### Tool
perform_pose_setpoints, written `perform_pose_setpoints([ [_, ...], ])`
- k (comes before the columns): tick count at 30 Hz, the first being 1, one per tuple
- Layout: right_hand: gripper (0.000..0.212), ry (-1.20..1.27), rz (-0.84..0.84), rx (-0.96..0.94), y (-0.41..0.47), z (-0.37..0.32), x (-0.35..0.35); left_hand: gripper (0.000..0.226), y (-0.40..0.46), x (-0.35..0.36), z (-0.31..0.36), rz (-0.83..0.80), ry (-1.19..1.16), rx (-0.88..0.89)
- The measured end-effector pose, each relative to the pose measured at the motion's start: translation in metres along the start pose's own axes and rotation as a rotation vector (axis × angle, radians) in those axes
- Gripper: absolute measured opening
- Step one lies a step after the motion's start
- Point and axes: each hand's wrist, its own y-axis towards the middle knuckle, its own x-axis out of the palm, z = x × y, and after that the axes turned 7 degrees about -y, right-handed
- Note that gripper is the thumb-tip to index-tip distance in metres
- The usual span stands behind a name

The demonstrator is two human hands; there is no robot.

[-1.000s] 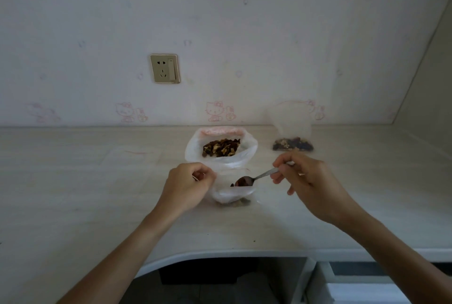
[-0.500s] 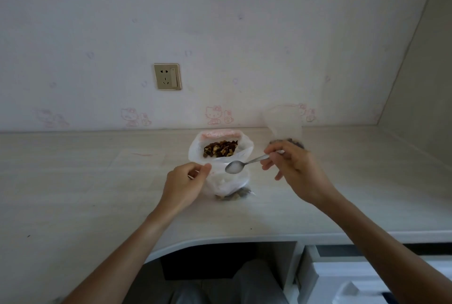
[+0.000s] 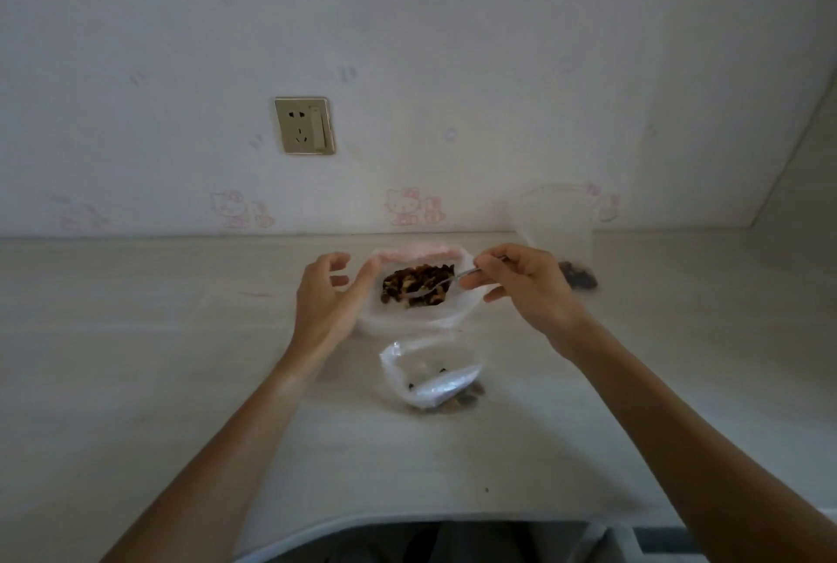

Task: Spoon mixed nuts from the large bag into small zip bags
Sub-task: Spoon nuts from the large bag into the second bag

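Observation:
The large white bag (image 3: 376,313) stands open on the desk, with dark mixed nuts (image 3: 414,286) showing inside. My right hand (image 3: 525,291) pinches a metal spoon (image 3: 441,284) whose bowl lies among the nuts. At the bag's left rim, my left hand (image 3: 328,304) has spread, relaxed fingers, the thumb touching the plastic. A small clear zip bag (image 3: 430,374) lies slumped on the desk in front of the large bag, a few nuts in it, with no hand on it.
Another small zip bag (image 3: 568,254) with nuts at its bottom stands at the back right by the wall. A wall socket (image 3: 304,125) is above the desk. The curved front edge of the desk (image 3: 317,522) is close to me.
My left hand let go of the small zip bag and moved up to the large bag's rim. The empty spoon went from over the small bag into the large bag's nuts.

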Motion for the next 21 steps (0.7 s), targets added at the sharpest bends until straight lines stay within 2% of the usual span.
perform_pose_setpoints([
  [3,0.016,-0.041,-0.061,-0.005,0.02,0.01,0.014,0.054,0.015,0.009,-0.008,-0.059,0.066,0.005],
  [5,0.016,-0.056,-0.082,-0.023,0.025,0.018,0.023,0.038,0.015,0.011,-0.013,-0.065,0.123,0.075],
  [11,0.016,-0.061,0.027,-0.047,0.019,0.027,0.039,0.017,0.008,0.015,-0.02,0.012,0.113,0.282],
  [21,0.03,-0.081,0.063,-0.061,0.009,0.029,0.055,0.023,0.005,0.017,-0.018,0.029,0.056,0.379],
])
